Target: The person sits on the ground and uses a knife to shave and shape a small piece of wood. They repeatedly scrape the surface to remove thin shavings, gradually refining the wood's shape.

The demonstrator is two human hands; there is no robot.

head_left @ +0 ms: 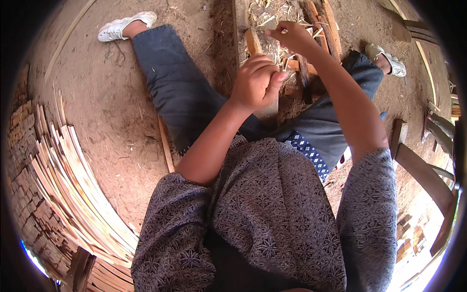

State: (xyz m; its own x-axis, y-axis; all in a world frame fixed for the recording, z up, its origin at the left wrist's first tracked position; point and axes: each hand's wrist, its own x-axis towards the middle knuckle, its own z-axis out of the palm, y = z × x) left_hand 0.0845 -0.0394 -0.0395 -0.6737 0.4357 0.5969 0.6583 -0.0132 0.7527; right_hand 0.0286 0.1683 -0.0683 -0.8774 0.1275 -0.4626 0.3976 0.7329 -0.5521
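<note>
The left arm (209, 136) reaches forward, and the left hand (257, 82) is curled up like a fist, with its thumb (276, 82) poking out to the right. The right arm (348, 100) reaches a bit farther and slants in to the left, and the right hand (292, 38) has bent fingers, though they look too small to see well.

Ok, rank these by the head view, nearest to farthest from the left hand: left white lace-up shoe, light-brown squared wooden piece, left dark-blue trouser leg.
1. Squared wooden piece: right at the left hand.
2. Dark-blue trouser leg: to its left.
3. White shoe: upper left, farthest.
</note>
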